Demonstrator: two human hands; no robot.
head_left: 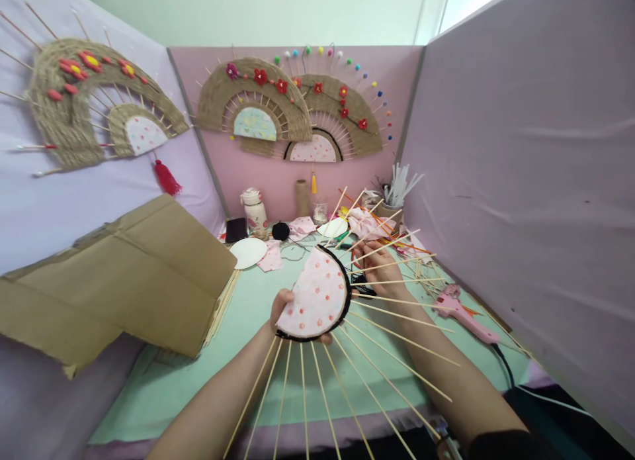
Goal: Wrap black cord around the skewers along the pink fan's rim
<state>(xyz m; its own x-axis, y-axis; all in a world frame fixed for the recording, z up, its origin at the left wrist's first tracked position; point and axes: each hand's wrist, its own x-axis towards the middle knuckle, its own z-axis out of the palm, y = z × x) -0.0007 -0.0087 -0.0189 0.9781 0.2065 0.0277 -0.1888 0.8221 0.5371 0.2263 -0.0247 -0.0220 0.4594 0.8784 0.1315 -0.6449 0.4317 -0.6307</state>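
My left hand (282,306) grips a fan frame by its half-round centre (317,294), thumb on the front and fingers behind. That centre is covered in pink fabric with small red prints, and black yarn (346,275) runs along its curved edge. Thin wooden sticks (397,306) spread out from the curve to the right and down towards me. Behind the upper sticks, my right hand (380,265) has its fingers bent together at a loose bundle of black yarn (364,288). The sticks partly hide its fingertips, and something red shows beside them.
At right lies a pink glue gun (464,314) with its cord. Brown cardboard (124,275) leans at left beside loose sticks. A white oval (249,253), a black yarn ball (280,231), fabric scraps and a bottle (254,212) stand at the back. Finished fans (253,83) hang on the walls.
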